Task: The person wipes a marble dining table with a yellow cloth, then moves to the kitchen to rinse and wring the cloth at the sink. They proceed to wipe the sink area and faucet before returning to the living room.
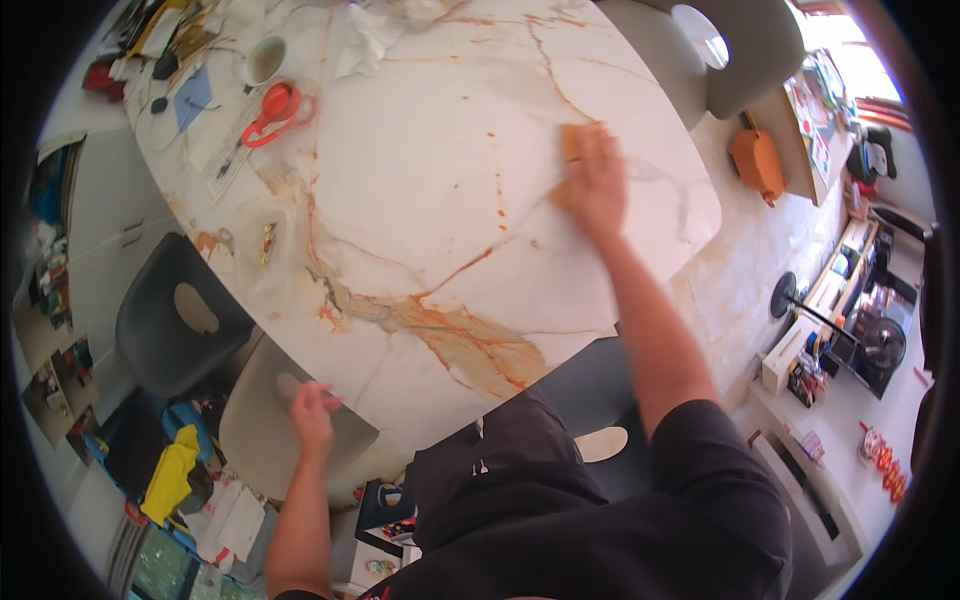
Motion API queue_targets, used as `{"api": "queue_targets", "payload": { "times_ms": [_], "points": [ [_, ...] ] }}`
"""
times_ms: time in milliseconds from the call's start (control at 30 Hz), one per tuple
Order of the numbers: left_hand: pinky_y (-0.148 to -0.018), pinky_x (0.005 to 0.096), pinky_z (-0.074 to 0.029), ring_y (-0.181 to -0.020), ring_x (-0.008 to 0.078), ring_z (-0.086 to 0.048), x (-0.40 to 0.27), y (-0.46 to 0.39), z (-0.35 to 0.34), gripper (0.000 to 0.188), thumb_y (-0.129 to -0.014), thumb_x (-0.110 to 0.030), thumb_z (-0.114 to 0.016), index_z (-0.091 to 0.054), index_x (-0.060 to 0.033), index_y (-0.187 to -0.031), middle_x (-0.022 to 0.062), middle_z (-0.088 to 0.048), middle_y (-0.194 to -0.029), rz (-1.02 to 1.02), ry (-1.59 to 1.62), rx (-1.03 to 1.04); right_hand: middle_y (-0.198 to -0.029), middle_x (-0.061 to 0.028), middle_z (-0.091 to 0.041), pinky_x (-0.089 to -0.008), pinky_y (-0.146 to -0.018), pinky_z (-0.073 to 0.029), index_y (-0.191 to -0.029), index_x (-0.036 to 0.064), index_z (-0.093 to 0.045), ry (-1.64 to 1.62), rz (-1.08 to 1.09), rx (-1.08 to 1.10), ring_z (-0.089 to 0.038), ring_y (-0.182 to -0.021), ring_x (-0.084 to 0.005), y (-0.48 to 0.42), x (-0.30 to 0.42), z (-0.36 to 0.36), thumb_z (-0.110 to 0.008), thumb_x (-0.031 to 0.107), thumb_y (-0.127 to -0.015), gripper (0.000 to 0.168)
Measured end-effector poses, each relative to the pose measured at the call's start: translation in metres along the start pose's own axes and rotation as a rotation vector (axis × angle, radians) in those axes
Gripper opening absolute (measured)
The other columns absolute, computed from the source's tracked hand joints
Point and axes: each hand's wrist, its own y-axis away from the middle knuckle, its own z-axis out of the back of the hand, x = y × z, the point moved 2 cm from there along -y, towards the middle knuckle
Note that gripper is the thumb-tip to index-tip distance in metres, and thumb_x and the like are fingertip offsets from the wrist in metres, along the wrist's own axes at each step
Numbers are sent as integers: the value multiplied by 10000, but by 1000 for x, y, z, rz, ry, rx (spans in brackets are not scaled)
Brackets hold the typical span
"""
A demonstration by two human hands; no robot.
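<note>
My right hand point(600, 187) lies on the marble-patterned tabletop point(405, 180) near its right side, pressing on an orange-brown cloth point(574, 142); the cloth shows beyond the fingers and at their left, and its rest is hidden under the hand. My left hand point(315, 409) hangs over the table's near left edge, above a beige chair, with fingers partly bent and nothing visible in it. At the upper left, a red-orange looped object point(279, 103) sits below a white cup point(265, 60). A clear plastic tray point(285, 259) holds a small gold wrapper point(267, 244).
Crumpled white tissue or plastic point(364, 37) lies at the table's far side. A blue card point(193, 97) and cables are at the far left. Around the table stand a dark grey chair point(150, 322), a beige chair point(255, 420) and a grey chair point(757, 52). A fan point(881, 343) stands farther right.
</note>
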Motion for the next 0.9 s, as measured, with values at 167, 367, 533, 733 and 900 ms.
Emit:
{"api": "queue_targets", "payload": {
  "times_ms": [167,367,533,733,900],
  "points": [
    [-738,311,-591,-829,211,-766,30,62,-44,352,-1115,-298,-505,-660,13,-1063,109,-733,-1026,184,-43,209,-1619,-219,-400,-531,-1222,-277,-1568,-30,-371,62,159,465,-393,-1494,-363,114,241,-43,-452,130,-966,628],
    [-758,327,-587,-855,238,-774,35,65,-62,372,-1110,-325,-503,-656,12,-1066,110,-736,-1045,217,46,270,-1620,-201,-407,-482,-1255,-247,-1543,15,-439,-428,237,874,-345,-1539,-314,171,162,-9,-518,168,-923,644],
    [-763,324,-574,-841,230,-770,49,45,-37,387,-1115,-346,-486,-662,-4,-1073,103,-735,-1054,209,52,211,-1655,-262,-323,-564,-1264,-153,-1578,-45,-354,243,-365,-43,-267,-1546,-434,103,-116,61,-427,192,-1029,602],
    [-709,283,-559,-807,210,-764,10,30,-58,375,-1117,-313,-487,-667,10,-1054,97,-737,-996,156,-21,283,-1584,-263,-429,-501,-1253,-253,-1513,-1,-480,15,-71,-155,-363,-1499,-428,22,-52,30,-504,123,-993,535],
    [-703,285,-562,-822,215,-771,-24,35,-64,350,-1113,-281,-492,-667,11,-1031,97,-742,-995,155,-72,373,-1535,-260,-499,-549,-1241,-267,-1457,19,-568,-109,115,162,-395,-1483,-462,113,-29,61,-524,58,-935,525]
  ]
}}
